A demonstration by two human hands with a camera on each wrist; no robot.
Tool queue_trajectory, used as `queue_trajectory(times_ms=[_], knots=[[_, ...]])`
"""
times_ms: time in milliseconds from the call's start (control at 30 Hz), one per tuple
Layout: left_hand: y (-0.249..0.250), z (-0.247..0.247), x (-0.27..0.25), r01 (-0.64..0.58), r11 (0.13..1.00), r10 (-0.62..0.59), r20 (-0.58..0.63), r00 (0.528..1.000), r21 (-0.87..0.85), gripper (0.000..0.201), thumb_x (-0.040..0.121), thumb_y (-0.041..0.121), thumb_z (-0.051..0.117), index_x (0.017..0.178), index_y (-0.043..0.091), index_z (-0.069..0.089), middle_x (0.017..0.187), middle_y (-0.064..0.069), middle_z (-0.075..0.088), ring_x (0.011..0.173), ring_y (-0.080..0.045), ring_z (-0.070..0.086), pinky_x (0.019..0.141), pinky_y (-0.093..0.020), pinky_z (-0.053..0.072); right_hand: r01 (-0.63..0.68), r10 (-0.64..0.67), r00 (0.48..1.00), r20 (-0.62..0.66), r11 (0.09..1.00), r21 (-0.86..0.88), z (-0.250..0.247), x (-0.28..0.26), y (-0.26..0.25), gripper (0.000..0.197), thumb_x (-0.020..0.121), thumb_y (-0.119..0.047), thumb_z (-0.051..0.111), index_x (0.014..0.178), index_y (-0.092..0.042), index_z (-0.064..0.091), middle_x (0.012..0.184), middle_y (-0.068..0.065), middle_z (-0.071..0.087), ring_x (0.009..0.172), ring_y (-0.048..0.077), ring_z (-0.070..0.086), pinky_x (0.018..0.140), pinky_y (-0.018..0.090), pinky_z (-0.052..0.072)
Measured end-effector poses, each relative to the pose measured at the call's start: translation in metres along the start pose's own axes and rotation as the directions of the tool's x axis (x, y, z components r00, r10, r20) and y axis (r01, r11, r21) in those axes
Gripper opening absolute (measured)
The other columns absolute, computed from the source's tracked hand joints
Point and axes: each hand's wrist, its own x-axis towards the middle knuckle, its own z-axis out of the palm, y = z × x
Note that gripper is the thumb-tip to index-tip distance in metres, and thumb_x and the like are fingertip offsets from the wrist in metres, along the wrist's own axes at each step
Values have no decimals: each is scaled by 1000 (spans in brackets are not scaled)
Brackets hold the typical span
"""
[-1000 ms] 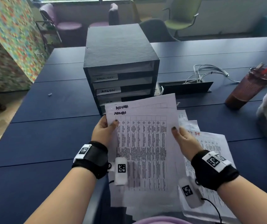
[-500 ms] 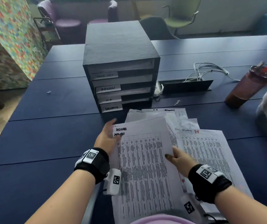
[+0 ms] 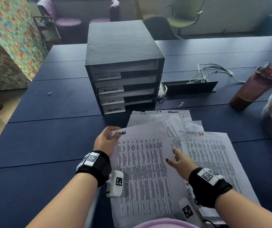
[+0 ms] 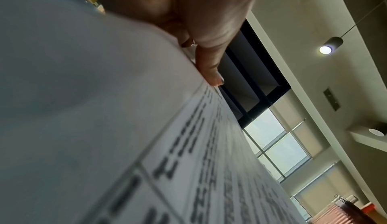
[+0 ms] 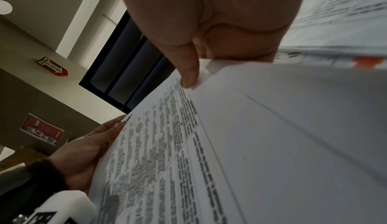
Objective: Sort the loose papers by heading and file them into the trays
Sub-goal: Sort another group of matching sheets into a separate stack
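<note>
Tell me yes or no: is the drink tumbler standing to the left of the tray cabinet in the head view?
No: the maroon tumbler stands on the table's right side, well right of the black tray cabinet.

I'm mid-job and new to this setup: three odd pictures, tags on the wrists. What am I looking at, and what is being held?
No machine: a person's bare hands wearing wrist cameras. The wide picture is from a head camera; the two tilted close-ups look along each hand. On the blue table stand a black tray unit with labelled slots and a tumbler, beside loose papers. The left hand pinches the ADMIN sheets at the top corner; the right hand holds their right edge.
</note>
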Motion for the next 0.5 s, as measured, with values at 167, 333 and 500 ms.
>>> queue_trajectory(times_ms=[167,333,500], knots=[[-1,3,-2,-10,999,7,-63,998,-40,15,96,13,49,92,23,59,78,8,63,68,-9,56,60,-18,43,-63,67,997,38,993,-101,6,0,-7,62,85,-43,62,137,-19,38,134,3,54,118,21,55,97,38,48],[-1,2,4,14,987,-38,-149,988,-160,10,94,17,51,99,23,57,87,5,63,76,-13,59,65,-24,45,-19,20,999,40,999,-35,11,0,-9,33,90,-25,59,122,-26,50,115,-3,65,101,14,63,92,39,52],[-9,12,8,204,964,-193,78,978,-170,8,90,25,60,98,25,56,104,-4,68,96,-26,65,91,-45,51,17,9,997,-83,950,311,-4,2,-9,31,90,-5,56,119,-16,55,103,2,68,95,21,65,94,45,50]])
